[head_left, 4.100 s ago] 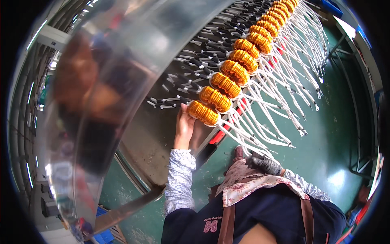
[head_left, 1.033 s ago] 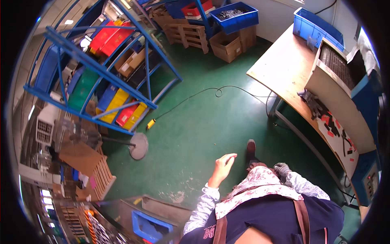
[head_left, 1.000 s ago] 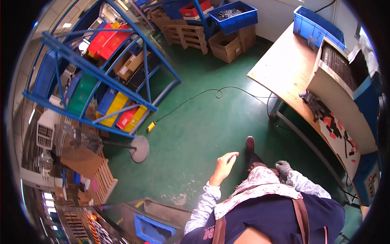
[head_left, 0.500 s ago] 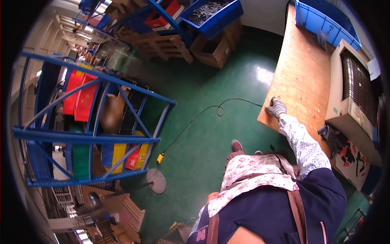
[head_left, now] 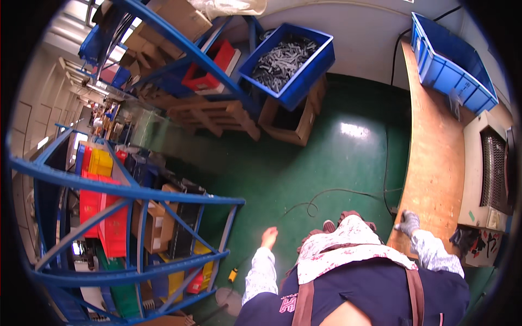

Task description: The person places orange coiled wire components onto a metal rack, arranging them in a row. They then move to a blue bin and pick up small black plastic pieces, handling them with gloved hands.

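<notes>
My left hand (head_left: pixel 269 238) is bare and hangs over the green floor at my left side. Its fingers look loosely extended, with nothing visible in them. A grey glove covers my right hand (head_left: pixel 409 223), which rests on the near left edge of the wooden tabletop (head_left: pixel 435 163). The gloved fingers lie on the wood and hold nothing that I can see. Both forearms wear pale patterned sleeves.
A blue bin (head_left: pixel 455 65) and a beige machine with a grille (head_left: pixel 484 174) stand on the table. Ahead, a blue bin of grey parts (head_left: pixel 285 65) sits above a cardboard box (head_left: pixel 288 122). Blue shelving (head_left: pixel 136 193) lines the left. A black cable (head_left: pixel 348 190) crosses the floor.
My left hand has come into full view on the left. My view has shifted forward, showing more of the bins ahead. The right hand still rests at the table's edge.
</notes>
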`<state>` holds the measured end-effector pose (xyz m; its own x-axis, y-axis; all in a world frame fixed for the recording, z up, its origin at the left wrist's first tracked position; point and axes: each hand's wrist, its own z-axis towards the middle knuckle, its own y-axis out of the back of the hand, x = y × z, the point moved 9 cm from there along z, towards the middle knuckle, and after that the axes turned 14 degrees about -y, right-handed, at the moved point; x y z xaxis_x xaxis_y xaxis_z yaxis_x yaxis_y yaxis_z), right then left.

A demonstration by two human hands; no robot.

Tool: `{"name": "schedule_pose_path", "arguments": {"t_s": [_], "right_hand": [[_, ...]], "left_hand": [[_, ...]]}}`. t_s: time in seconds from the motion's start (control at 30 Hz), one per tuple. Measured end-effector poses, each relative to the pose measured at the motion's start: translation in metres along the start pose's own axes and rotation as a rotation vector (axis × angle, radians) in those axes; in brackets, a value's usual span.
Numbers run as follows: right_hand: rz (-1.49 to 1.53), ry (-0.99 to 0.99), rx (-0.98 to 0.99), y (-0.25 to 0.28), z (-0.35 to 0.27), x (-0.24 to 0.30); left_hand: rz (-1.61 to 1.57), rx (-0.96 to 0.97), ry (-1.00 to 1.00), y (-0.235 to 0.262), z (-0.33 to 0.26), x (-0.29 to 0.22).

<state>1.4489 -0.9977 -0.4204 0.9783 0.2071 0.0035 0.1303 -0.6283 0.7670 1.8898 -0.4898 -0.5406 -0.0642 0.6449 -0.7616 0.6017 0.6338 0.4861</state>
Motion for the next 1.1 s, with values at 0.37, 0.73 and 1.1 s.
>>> {"name": "schedule_pose_path", "arguments": {"t_s": [0.37,0.73,1.1], "right_hand": [[-0.199,-0.151,0.032,-0.042,0.035,-0.025],[0.252,-0.068,-0.048,0.195,0.188,0.248],[0.754,-0.260,0.062,0.192,0.238,0.295]], "left_hand": [[-0.304,0.434,-0.435,-0.100,0.275,-0.449],[-0.124,0.414,-0.538,-0.076,0.523,-0.563],[1.043,0.407,-0.823,-0.129,0.774,-0.652]]}}
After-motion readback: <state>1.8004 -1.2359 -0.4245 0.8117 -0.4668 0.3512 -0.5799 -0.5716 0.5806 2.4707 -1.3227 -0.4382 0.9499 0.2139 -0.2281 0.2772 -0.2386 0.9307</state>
